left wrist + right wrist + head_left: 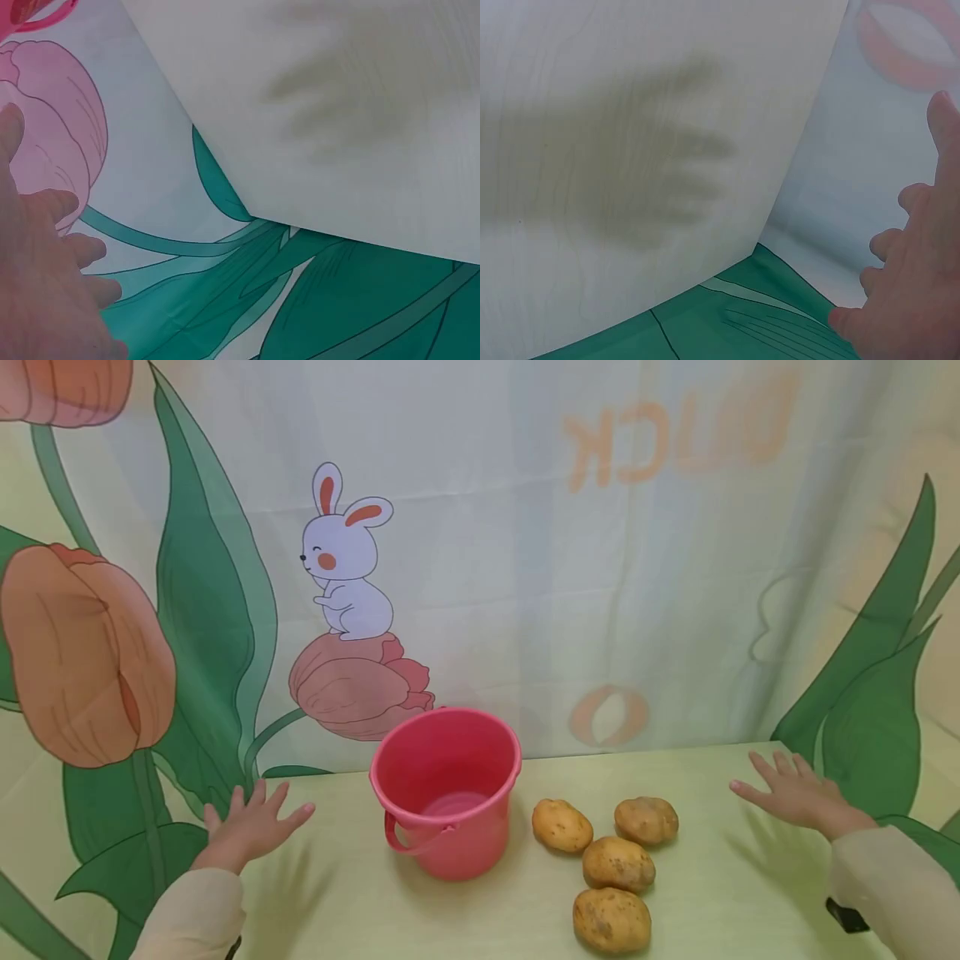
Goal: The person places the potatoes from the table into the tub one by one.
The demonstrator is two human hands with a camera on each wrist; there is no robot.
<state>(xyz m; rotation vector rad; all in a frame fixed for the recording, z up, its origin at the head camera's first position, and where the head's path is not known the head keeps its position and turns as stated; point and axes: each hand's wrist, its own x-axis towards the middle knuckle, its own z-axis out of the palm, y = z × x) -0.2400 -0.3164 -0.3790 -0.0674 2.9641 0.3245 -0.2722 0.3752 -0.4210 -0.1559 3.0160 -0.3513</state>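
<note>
A pink plastic bucket [465, 847] stands upright on the table, its handle hanging down at the front left. To its right lie several potatoes [618, 865] in a loose group, outside the bucket. My left hand [251, 829] hovers over the table left of the bucket with fingers spread, holding nothing. Over the right side, beyond the potatoes, my right hand [802, 795] is held out with its fingers spread too. Each wrist view shows the hand's shadow on the tabletop; the left wrist view catches the hand [45, 270] at its left edge.
The pale wooden table [337, 893] ends at the back against a curtain [487, 568] printed with tulips, leaves and a rabbit. Printed leaves also hang past the table's left and right edges.
</note>
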